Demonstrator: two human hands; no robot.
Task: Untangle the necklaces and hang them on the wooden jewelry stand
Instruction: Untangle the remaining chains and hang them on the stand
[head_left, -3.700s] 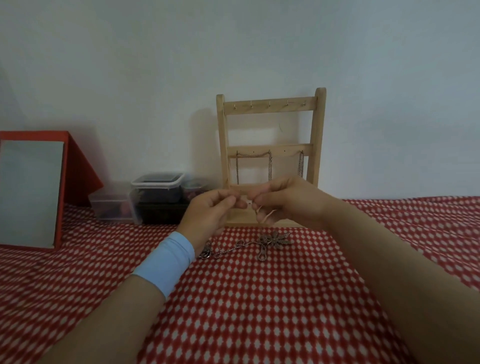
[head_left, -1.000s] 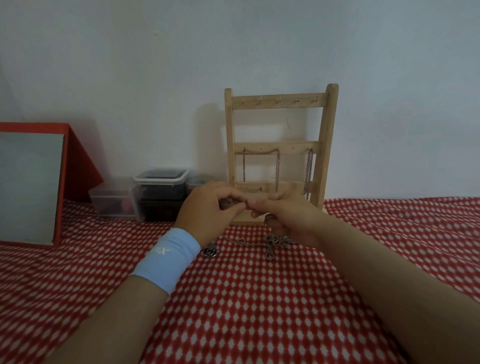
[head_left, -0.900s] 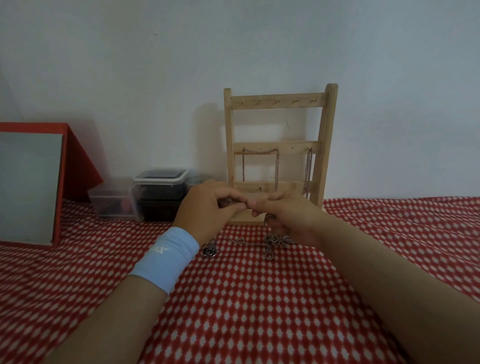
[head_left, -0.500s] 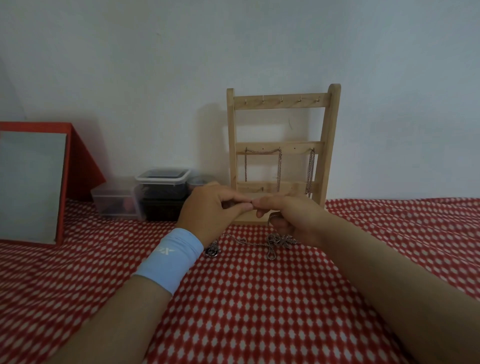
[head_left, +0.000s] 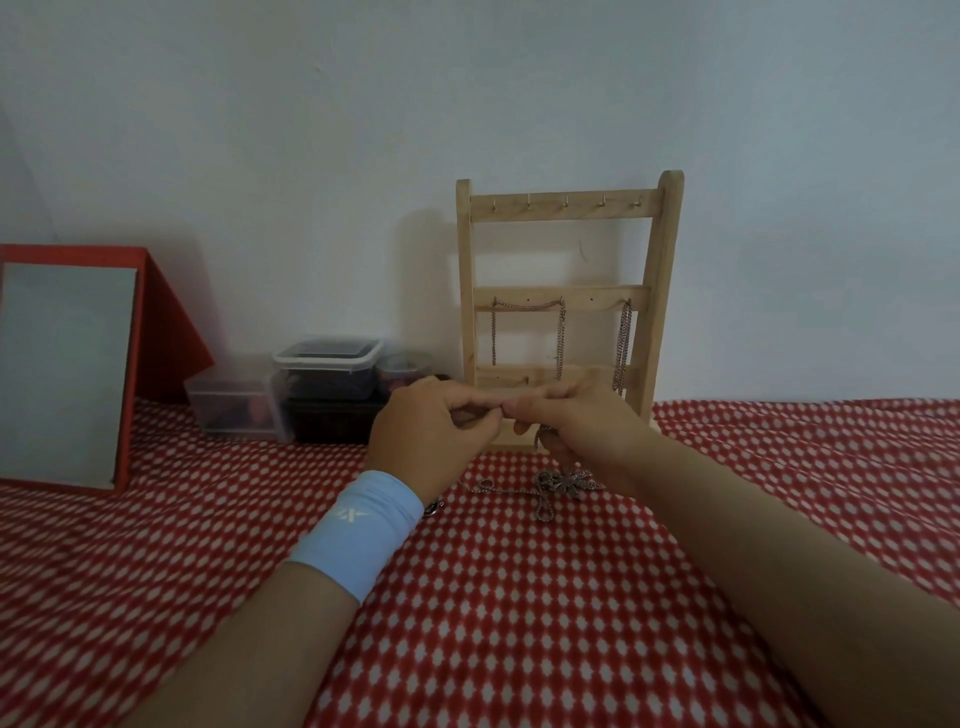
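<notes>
Red-and-white checked cloth (head_left: 519, 623) is covering the whole work surface in the head view.

- Wooden jewelry stand (head_left: 671, 291): standing upright at the back of the cloth, against a pale wall. Hung chains (head_left: 561, 332) are dangling from its middle bar; the hooks on the top bar are carrying nothing.
- Tangled necklace (head_left: 563, 483): lying on the cloth just in front of the stand's base, with a flower-like pendant in the knot. One strand is trailing leftward along the cloth and another is rising into the right hand.
- Left hand (head_left: 431, 431): reaching in from the lower left with a light blue wristband (head_left: 358, 535) on the wrist. Its fingers are curling inward, thumb and forefinger pinching the fine chain.
- Right hand (head_left: 587, 426): reaching in from the lower right, knuckles up, fingers curling and pinching the same chain. The fingertips of the two hands are touching, raised above the cloth and in front of the stand's lowest bar.
- Red-framed mirror (head_left: 62, 369): leaning at the far left.
- Plastic containers (head_left: 327, 374): sitting between mirror and stand, by the wall.
</notes>
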